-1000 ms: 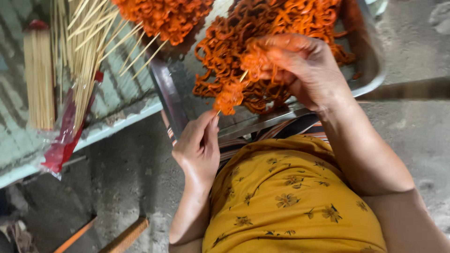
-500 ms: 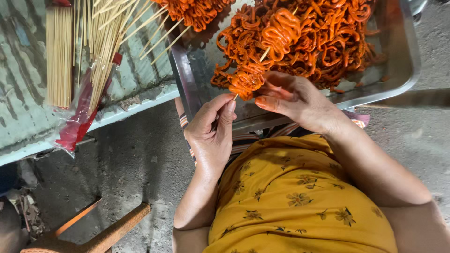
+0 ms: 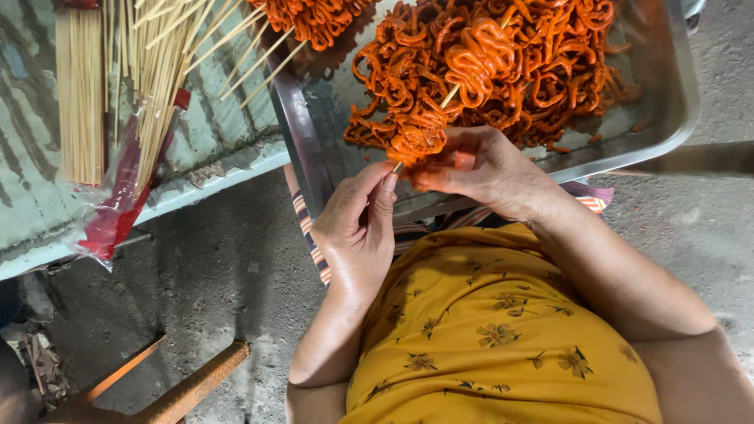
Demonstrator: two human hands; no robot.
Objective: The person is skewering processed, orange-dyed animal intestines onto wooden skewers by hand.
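A thin bamboo skewer (image 3: 449,96) carries folded orange strips of meat (image 3: 481,56) and runs down toward my hands. My left hand (image 3: 361,228) pinches the skewer's lower end between thumb and fingers. My right hand (image 3: 479,169) grips a folded orange piece (image 3: 416,141) at the skewer, just above the left hand. Both hands hover over the near rim of a steel tray (image 3: 667,110) holding a heap of orange strips (image 3: 550,86).
A bundle of bare bamboo skewers (image 3: 78,94) and loose skewers in a red-edged plastic bag (image 3: 129,180) lie on a grey-green table (image 3: 212,126). Finished skewered pieces (image 3: 314,20) sit at the top. Concrete floor and a rusty bar (image 3: 188,385) lie below left.
My right hand has come down from the heap to the tray's near rim, carrying an orange piece to the skewer. My left hand has risen and closed on the skewer's end.
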